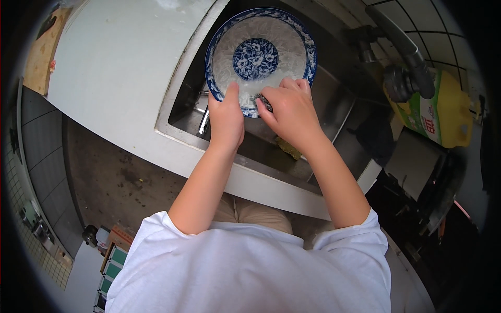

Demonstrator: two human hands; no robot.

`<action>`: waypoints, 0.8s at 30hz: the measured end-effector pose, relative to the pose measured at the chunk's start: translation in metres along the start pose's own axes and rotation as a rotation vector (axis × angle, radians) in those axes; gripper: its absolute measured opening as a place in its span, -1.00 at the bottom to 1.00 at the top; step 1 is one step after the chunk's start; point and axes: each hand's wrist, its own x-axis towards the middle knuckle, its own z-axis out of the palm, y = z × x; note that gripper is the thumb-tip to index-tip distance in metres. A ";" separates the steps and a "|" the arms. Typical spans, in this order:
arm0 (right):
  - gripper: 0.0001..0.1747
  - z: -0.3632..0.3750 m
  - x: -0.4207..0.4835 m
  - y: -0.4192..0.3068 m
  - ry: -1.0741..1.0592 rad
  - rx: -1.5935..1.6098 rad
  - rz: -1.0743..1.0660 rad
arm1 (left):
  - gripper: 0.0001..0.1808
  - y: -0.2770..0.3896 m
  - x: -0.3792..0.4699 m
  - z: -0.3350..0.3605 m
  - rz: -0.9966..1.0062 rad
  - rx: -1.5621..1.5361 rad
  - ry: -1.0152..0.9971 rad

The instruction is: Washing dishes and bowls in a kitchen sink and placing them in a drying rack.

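A blue-and-white patterned plate (256,37) is held over a stainless steel sink (163,123). My left hand (227,117) grips its near left rim, the thumb lying on the upper face. In my right hand (291,107) is a dark metal scouring pad (265,102), partly hidden by the fingers and pressed against the near part of the plate. A whitish wet patch shows on the plate just beyond the right knuckles. Below the right wrist, a yellowish sponge (289,148) lies in the sink.
A grey faucet (407,47) reaches over from the upper right, by a yellow plastic jug (456,109) with a label. A dark cloth (372,135) hangs at the sink's right. Left lies a white countertop (117,78) with a wooden board (43,58) at its far end.
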 end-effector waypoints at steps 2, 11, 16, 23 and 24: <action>-0.81 0.000 0.001 -0.001 -0.008 -0.076 -0.019 | -0.63 0.001 0.002 -0.002 0.026 0.002 0.000; -0.86 0.001 0.007 -0.007 -0.073 0.053 -0.046 | -0.59 0.005 0.003 -0.008 0.003 0.034 -0.015; -0.94 -0.011 0.026 0.042 0.176 -0.490 -0.106 | -0.48 0.006 0.002 -0.013 0.038 0.150 -0.017; -0.95 0.010 0.012 0.009 0.025 -0.153 -0.066 | -0.28 0.017 0.003 -0.019 -0.083 0.034 -0.145; -0.95 0.006 0.011 -0.001 -0.057 -0.124 -0.032 | -0.28 0.018 0.002 -0.021 -0.080 0.035 -0.142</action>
